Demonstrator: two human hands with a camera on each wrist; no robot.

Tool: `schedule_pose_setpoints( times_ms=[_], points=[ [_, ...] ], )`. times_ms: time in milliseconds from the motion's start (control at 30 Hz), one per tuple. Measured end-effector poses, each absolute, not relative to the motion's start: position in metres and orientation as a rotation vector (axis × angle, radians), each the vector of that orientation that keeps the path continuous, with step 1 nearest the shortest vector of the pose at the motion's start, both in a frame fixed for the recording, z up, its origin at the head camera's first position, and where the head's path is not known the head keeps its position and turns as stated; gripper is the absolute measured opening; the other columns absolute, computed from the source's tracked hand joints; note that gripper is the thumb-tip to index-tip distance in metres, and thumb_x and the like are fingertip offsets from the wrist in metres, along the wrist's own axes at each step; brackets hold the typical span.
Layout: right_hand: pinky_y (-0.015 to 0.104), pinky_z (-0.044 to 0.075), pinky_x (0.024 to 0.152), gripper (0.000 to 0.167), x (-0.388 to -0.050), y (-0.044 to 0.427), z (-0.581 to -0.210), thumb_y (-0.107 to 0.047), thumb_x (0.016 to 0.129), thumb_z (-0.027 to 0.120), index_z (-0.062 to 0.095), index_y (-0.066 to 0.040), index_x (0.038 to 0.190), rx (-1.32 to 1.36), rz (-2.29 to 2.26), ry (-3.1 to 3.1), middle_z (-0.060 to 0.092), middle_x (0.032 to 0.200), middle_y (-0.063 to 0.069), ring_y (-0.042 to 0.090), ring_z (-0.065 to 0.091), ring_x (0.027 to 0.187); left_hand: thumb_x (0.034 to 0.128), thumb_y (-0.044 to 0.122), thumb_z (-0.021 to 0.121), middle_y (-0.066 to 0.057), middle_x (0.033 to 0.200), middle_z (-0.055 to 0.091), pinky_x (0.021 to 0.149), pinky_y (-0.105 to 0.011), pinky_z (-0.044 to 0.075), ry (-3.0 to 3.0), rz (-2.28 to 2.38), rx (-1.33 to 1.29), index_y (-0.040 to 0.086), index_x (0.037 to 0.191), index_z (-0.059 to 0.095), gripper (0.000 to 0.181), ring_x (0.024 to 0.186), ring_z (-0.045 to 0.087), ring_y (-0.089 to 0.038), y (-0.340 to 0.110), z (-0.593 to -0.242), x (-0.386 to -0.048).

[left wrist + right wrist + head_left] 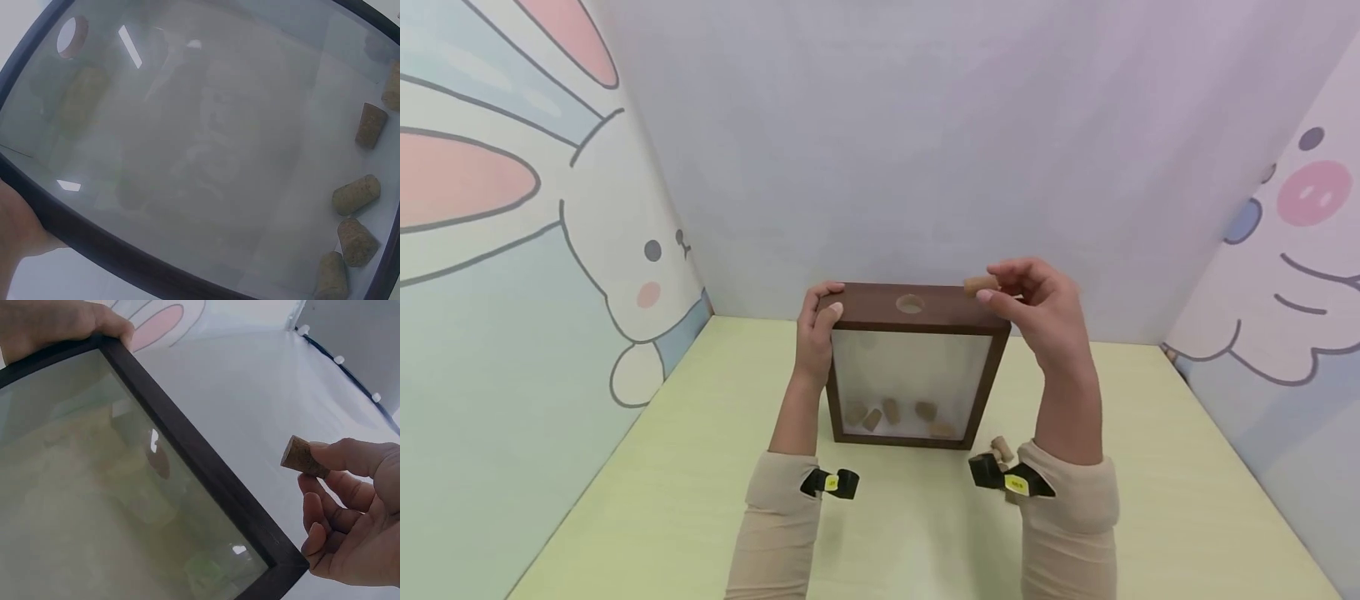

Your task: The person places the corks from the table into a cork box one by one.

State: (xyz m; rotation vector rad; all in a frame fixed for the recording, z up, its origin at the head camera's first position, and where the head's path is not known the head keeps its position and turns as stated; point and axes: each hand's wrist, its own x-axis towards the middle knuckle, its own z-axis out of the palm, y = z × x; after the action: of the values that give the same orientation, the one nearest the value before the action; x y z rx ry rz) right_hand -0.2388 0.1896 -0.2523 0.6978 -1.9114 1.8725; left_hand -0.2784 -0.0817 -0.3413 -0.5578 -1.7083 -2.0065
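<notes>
Dark-framed box (pixel 868 313) upright on the pale worktop (pixel 895 533), round hole (pixel 910 305) in its top; left hand (pixel 817 337) grips the box's upper left corner, fingers bent over the edge. Right hand (pixel 1043 310), thumb and fingertips nearly closed, pinches one cork (pixel 976 285) above the box's top right end. Five corks (pixel 891 411) lie along the box's floor, more loose corks (pixel 1002 448) just beside its lower right corner.
</notes>
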Motion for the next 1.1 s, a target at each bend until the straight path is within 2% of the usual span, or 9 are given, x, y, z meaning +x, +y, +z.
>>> schedule_pose_setpoints(
  times_ms=[167,300,633,933,1100],
  points=[
    [0.024,0.045,0.067,0.023,-0.249,0.176,-0.242,0.004,0.082,0.065,0.066,-0.003,0.103,0.834,1.827,-2.019,0.066,0.088,0.007,0.026,0.057,0.077,0.0871,0.024,0.044,-0.006,0.124,0.045,0.09,-0.034,0.029,-1.722,-1.987,-0.546,0.001,0.121,0.047,0.042,0.108,0.041,-0.018,-0.084,-0.339,-0.279],
    [0.027,0.047,0.071,0.024,-0.256,0.167,-0.24,0.004,0.083,0.064,0.065,-0.001,0.106,0.905,1.869,-2.073,0.067,0.09,0.008,0.032,0.058,0.083,0.0874,0.023,0.044,-0.007,0.123,0.045,0.09,-0.033,0.03,-1.719,-1.99,-0.546,0.0,0.121,0.047,0.041,0.106,0.042,-0.018,-0.085,-0.339,-0.279],
    [0.031,0.045,0.07,0.027,-0.27,0.138,-0.237,-0.007,0.082,0.069,0.063,0.0,0.108,0.798,1.818,-2.282,0.066,0.092,0.009,0.023,0.059,0.084,0.0879,0.024,0.045,-0.007,0.125,0.044,0.09,-0.033,0.029,-1.717,-1.979,-0.573,-0.001,0.121,0.047,0.042,0.109,0.041,-0.018,-0.085,-0.339,-0.278],
    [0.035,0.045,0.079,0.025,-0.279,0.136,-0.221,-0.002,0.085,0.063,0.057,0.003,0.109,0.747,1.701,-2.673,0.065,0.097,0.015,0.024,0.06,0.09,0.0879,0.022,0.044,-0.008,0.123,0.045,0.088,-0.033,0.03,-1.708,-1.982,-0.577,-0.002,0.121,0.047,0.041,0.105,0.042,-0.018,-0.082,-0.339,-0.28],
    [0.034,0.043,0.074,0.02,-0.286,0.137,-0.215,-0.002,0.083,0.065,0.06,0.001,0.102,0.698,1.581,-2.836,0.064,0.093,0.013,0.025,0.059,0.084,0.0878,0.024,0.044,-0.01,0.128,0.042,0.09,-0.034,0.029,-1.717,-1.99,-0.583,-0.002,0.121,0.047,0.042,0.111,0.04,-0.017,-0.08,-0.341,-0.28]
  ],
)
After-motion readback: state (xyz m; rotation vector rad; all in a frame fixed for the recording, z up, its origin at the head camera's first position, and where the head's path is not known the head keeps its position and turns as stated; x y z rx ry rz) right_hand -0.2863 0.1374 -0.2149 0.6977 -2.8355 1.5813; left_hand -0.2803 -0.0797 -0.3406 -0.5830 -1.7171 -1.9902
